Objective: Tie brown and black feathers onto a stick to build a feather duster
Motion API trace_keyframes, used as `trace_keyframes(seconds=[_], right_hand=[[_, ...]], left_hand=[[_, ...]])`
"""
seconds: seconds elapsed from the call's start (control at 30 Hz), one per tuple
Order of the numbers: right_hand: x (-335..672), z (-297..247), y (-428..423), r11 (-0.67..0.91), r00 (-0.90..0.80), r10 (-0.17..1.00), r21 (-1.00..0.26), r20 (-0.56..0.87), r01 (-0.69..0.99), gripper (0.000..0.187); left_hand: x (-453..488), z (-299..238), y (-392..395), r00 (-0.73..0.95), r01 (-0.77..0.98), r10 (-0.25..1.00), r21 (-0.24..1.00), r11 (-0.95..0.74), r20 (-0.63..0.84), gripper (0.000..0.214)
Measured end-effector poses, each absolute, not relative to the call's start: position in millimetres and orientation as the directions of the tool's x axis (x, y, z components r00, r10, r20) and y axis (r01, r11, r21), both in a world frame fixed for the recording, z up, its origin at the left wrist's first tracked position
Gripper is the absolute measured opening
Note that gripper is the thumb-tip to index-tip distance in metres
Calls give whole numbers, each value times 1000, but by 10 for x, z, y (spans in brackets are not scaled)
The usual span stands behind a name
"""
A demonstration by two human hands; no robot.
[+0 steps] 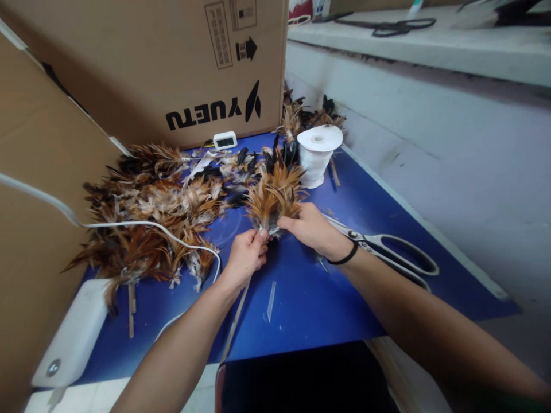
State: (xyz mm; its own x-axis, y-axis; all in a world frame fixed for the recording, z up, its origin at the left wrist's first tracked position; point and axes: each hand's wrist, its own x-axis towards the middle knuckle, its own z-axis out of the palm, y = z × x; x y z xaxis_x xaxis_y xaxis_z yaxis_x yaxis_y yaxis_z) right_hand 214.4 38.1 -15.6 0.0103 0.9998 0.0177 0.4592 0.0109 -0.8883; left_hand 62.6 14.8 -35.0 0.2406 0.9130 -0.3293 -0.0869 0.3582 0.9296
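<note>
Centrally, over a blue table [318,321], the left hand [248,252] pinches the base of a feather bunch [278,192], while the right hand [309,226] clamps its right side. A spool [317,163] stands just behind. Left lies a feather heap [159,198]; behind rises a box [142,63]; right, a pale wall [413,155] meets a ledge [473,54].

One left hand [247,256], one right hand [310,226]; two pairs of scissors [367,241]
One white spool [317,158]; one small display [225,140]; one black wristband [345,257]; feathers [275,192] too many to count.
</note>
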Motion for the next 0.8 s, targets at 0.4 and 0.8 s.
trace_keyframes(seconds=[0.4,0.8], right_hand=[[2193,53,321,23,-19,1000,-767,13,641,8],[2242,59,332,26,-88,995,-714,-49,699,7]], left_hand=[[624,-353,147,228,-67,920,937,342,-320,46],[620,-350,146,218,-60,926,943,328,-309,45]])
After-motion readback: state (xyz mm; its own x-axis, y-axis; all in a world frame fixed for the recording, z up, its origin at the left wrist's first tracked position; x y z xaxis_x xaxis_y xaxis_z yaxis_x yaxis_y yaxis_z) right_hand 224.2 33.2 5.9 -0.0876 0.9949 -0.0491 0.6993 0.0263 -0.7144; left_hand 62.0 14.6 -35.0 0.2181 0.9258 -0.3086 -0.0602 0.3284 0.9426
